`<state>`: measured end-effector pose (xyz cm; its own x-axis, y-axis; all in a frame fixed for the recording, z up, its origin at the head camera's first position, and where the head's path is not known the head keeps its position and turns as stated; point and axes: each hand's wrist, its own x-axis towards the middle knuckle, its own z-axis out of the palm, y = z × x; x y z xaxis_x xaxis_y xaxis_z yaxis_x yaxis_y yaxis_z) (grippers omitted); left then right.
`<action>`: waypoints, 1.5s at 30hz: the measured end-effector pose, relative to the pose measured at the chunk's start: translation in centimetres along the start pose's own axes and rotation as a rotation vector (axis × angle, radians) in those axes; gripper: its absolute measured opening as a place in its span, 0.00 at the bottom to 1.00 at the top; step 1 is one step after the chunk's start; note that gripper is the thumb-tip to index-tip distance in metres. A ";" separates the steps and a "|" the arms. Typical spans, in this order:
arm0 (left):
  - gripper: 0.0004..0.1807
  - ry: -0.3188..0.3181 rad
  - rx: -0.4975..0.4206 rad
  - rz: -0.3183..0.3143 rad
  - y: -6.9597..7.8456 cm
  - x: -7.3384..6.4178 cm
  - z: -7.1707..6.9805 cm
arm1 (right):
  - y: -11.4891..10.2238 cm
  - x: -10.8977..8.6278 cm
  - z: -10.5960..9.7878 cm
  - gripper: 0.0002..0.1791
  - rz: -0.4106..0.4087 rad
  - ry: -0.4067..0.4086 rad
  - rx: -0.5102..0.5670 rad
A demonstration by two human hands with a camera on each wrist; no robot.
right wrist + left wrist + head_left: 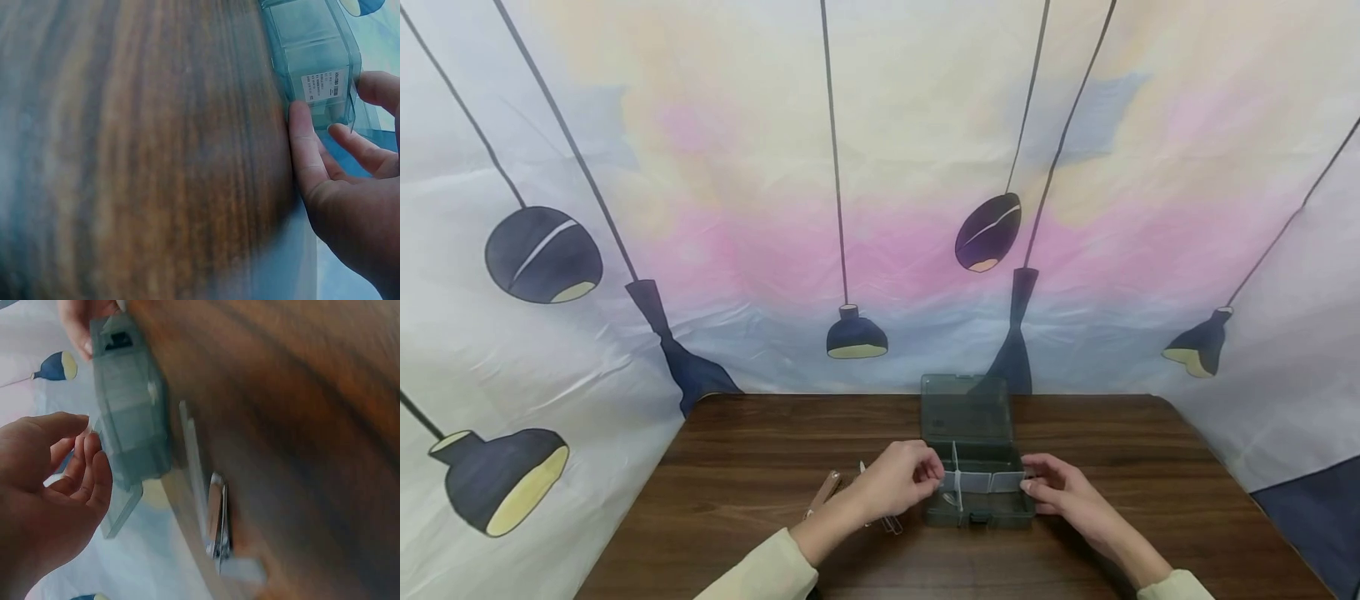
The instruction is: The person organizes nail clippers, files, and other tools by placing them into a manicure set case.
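A translucent green storage box [979,521] sits on the table with its lid [966,408] raised at the back. Pale grey divider strips [973,482] cross inside it, and a small shiny item [951,499] lies in the front left compartment. My left hand [898,479] is at the box's left side, thumb and forefinger pinching a small pale piece at the left end of the divider; its outline is mostly hidden. Curled around the right end, my right hand [1060,492] holds the box, fingertips on the end wall beside a white label [325,85] and at the rim.
Left of the box lie a slim brown-and-metal folding tool [217,512], pale thin strips [195,469] and bent metal wire pieces [891,524]. A cloth printed with lamps [857,337] hangs behind the wooden table [775,425].
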<state>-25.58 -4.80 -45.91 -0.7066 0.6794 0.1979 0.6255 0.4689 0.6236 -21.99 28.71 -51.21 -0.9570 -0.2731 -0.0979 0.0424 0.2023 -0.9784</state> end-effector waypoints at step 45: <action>0.06 0.081 0.130 -0.077 -6.6 -5.3 -7.4 | 0.3 0.0 -0.3 0.35 0.002 0.005 -0.016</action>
<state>-28.44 -15.73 -45.48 -0.7751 0.5936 0.2165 0.6023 0.5906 0.5371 -22.10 29.02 -51.45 -0.9582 -0.2684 -0.0988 0.0395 0.2179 -0.9752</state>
